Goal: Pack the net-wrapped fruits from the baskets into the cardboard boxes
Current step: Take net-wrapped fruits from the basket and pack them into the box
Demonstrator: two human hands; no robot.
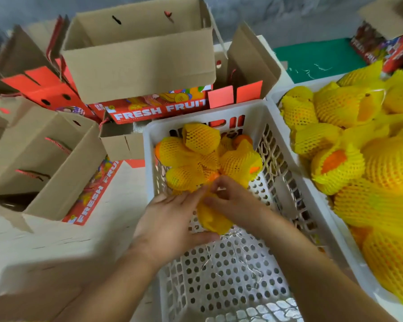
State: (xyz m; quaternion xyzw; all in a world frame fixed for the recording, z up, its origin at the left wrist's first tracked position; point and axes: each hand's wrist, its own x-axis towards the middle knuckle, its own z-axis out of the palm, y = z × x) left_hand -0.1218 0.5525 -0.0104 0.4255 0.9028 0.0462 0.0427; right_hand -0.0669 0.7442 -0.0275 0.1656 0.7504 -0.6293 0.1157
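Low in the centre of the frame, both hands meet over one net-wrapped fruit (213, 217) inside the white perforated basket (230, 275). The left hand (170, 219) cups its left side with the thumb hooked underneath, while the right hand (228, 198) pinches the foam netting at its top, so both are clamped on the same piece. The sleeve looks soft and springy, loose at its ends, so tugging the net alone may slip it off; a cradling hold round the middle of the fruit seems safer, since the flesh likely bruises. Just beyond, a small cluster of wrapped fruits (203, 156) lies against the basket's far wall. At right, a second basket (275, 95) is heaped with more. Farther up and left stand open cardboard boxes (137, 59) printed "FRESH FRUIT".
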